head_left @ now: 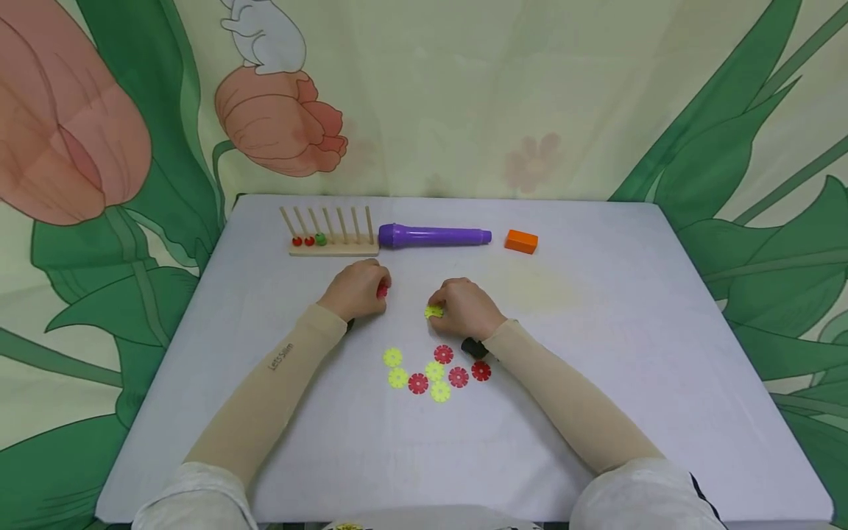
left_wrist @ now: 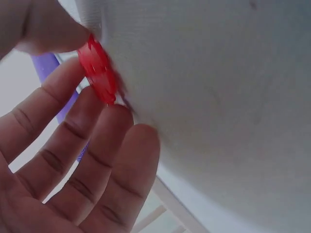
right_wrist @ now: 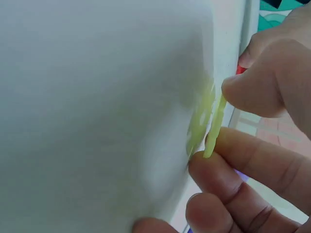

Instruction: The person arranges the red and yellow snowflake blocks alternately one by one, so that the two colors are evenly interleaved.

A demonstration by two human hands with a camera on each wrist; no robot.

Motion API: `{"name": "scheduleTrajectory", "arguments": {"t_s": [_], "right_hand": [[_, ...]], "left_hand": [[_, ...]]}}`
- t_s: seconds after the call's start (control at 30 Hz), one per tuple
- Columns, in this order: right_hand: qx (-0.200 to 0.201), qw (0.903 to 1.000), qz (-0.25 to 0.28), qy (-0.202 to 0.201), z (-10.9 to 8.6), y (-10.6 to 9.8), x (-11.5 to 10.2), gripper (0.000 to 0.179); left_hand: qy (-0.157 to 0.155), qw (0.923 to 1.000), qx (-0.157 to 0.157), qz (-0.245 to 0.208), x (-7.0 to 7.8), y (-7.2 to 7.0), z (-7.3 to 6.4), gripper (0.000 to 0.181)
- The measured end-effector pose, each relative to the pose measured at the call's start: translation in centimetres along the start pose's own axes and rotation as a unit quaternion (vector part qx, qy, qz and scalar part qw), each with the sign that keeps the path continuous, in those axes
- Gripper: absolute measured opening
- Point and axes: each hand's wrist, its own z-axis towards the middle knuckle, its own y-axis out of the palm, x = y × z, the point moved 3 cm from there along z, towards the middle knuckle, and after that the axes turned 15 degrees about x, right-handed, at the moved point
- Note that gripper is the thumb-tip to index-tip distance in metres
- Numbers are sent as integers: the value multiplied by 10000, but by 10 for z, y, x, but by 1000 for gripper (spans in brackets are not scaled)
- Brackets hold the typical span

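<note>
My left hand (head_left: 355, 288) pinches a red notched disc (left_wrist: 99, 70) between thumb and fingertips, its edge close to the white tabletop in the left wrist view. To the right, my right hand (head_left: 469, 306) holds a yellow notched disc (right_wrist: 215, 127) edge-on between thumb and fingers. The two hands are a short way apart over the middle of the table. Nearer the body lie loose flat discs of the same kind, several yellow, such as one yellow disc (head_left: 440, 391), and several red, such as one red disc (head_left: 418, 383).
Behind the left hand stands a wooden peg rack (head_left: 334, 250) with two red beads and one green bead low on its pegs. A purple microphone-shaped stick (head_left: 437, 236) lies beside it, then an orange block (head_left: 521, 241). The white table (head_left: 629, 309) meets a printed curtain at the back.
</note>
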Motion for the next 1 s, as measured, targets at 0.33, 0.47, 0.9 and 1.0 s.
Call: {"name": "scheduleTrajectory", "arguments": {"t_s": [0.33, 0.47, 0.9, 1.0], "right_hand": [[-120, 9998, 22, -143, 23, 10, -1, 27], [-93, 9995, -52, -283, 36, 15, -4, 27], [-197, 9982, -239, -508, 66, 28, -21, 27], [-168, 9980, -253, -552, 69, 30, -23, 27]], "left_hand": [[-375, 9981, 36, -490, -9, 4, 1, 22], [-378, 9979, 33, -532, -9, 3, 1, 20], [-451, 9972, 33, -597, -12, 4, 1, 21], [-465, 9970, 46, -620, -12, 4, 1, 25]]}}
